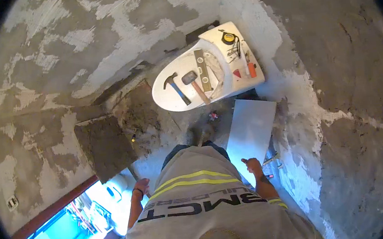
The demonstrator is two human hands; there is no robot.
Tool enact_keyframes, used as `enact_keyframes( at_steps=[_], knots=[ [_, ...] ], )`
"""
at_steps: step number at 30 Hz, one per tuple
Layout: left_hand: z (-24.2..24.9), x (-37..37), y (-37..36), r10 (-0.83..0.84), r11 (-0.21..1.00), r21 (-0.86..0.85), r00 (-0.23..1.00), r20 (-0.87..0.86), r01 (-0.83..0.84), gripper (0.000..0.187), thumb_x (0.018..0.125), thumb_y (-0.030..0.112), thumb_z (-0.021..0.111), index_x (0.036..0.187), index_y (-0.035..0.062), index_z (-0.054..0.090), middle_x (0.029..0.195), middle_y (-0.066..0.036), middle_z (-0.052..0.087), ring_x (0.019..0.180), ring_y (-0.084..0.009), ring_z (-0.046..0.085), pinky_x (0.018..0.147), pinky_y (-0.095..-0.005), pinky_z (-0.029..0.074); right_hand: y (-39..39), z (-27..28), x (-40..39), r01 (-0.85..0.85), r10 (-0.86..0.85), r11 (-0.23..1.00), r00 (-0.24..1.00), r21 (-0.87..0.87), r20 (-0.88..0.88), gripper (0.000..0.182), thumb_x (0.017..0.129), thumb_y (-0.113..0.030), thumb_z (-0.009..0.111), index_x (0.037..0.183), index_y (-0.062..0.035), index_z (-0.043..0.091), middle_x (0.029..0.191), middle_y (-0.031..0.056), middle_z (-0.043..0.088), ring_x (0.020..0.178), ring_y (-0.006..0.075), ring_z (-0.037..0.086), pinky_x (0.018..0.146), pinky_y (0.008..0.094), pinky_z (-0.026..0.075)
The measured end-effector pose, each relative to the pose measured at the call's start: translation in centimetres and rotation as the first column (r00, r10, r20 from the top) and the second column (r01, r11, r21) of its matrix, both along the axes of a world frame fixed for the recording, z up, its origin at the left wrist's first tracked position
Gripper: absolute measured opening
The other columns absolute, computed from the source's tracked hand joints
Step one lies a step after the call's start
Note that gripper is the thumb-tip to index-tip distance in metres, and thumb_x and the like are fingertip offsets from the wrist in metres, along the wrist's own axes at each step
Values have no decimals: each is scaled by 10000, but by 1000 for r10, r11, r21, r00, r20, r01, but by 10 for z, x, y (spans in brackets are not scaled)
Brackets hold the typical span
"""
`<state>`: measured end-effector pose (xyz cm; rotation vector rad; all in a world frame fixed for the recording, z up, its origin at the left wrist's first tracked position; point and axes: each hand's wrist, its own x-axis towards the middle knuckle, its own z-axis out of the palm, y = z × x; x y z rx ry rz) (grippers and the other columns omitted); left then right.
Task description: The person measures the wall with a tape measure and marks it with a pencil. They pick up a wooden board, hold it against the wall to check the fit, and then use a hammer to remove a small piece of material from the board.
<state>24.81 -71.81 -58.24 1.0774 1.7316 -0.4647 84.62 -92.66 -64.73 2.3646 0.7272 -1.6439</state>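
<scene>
My left hand (141,187) is low beside my left hip, its fingers curled in. A thin greyish strip (132,172) runs up from near its fingertips; I cannot tell whether the hand grips it. On the other side, my right hand (253,165) hangs over the lower end of a pale flat panel (253,129), one finger or the thumb pointing out and nothing visible in it. Ahead, a white toilet-shaped fixture (163,92) carries a claw hammer (177,90), a rubber mallet (195,86), a small spirit level (202,70) and a tape measure (228,38).
An orange-handled tool (251,70) also lies on the fixture. To the left is a dark square slab (105,146) by rough ground (147,110). Patchy plastered walls (100,36) close in. A doorway (73,237) opens at lower left. Small tools (271,159) lie right of the panel.
</scene>
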Motion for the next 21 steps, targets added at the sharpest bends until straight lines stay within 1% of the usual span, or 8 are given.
enact_keyframes(
  at_steps=[3,5,6,10,11,13,15,21],
  knots=[
    [15,9,-7,374,926,-11,910,178,-379,331,885,394,543,1020,99,606,865,-50,602,774,-181,591,628,-359,475,-50,-44,-4,313,-252,947,867,76,-429,301,862,-372,576,963,-89,600,772,84,627,656,230,620,573,425,520],
    [29,22,8,303,951,23,945,125,-308,355,885,404,546,1033,88,606,883,-59,614,782,-182,595,648,-366,481,-56,-39,3,531,-505,786,255,-317,-824,429,800,-346,639,1179,-161,560,975,54,648,875,247,640,640,461,540],
    [34,28,13,230,971,54,970,76,-235,378,885,414,549,1045,76,605,900,-68,626,791,-183,599,668,-374,487,-27,14,-14,389,-378,914,709,-117,-595,460,789,-296,668,1205,-137,554,1039,57,632,902,231,635,692,503,549],
    [43,44,29,201,940,242,964,175,-240,458,882,440,565,985,5,665,860,-78,673,706,-182,611,701,-326,490,-17,29,-24,149,-293,954,637,-259,-713,435,824,-220,647,1237,-128,543,1129,67,611,951,216,619,717,498,556],
    [42,45,35,187,944,239,966,179,-228,458,882,440,565,985,5,665,860,-78,673,706,-182,611,701,-326,490,-25,9,-23,-37,215,964,693,264,-688,475,755,-202,688,1206,-119,569,1152,77,606,997,247,601,773,469,539],
    [41,52,46,68,974,207,993,94,-86,460,894,432,547,932,-5,685,825,-82,677,692,-183,616,669,-314,483,-39,-23,-19,-390,855,184,516,902,48,555,616,-168,770,1146,-100,622,1197,98,597,1089,309,564,884,409,506],
    [22,45,41,138,966,200,979,147,-166,448,897,422,538,951,-1,677,821,-88,675,691,-178,612,651,-305,476,-18,34,-4,172,352,785,667,595,-657,539,553,-153,767,1077,-92,656,1197,102,596,1086,321,556,921,388,472],
    [9,34,31,300,922,195,935,189,-335,340,913,321,492,963,18,638,790,-87,653,650,-179,577,605,-295,462,1,-4,5,-337,354,804,933,490,60,188,818,-182,536,870,-114,703,942,115,683,891,304,637,813,412,499]
  ],
)
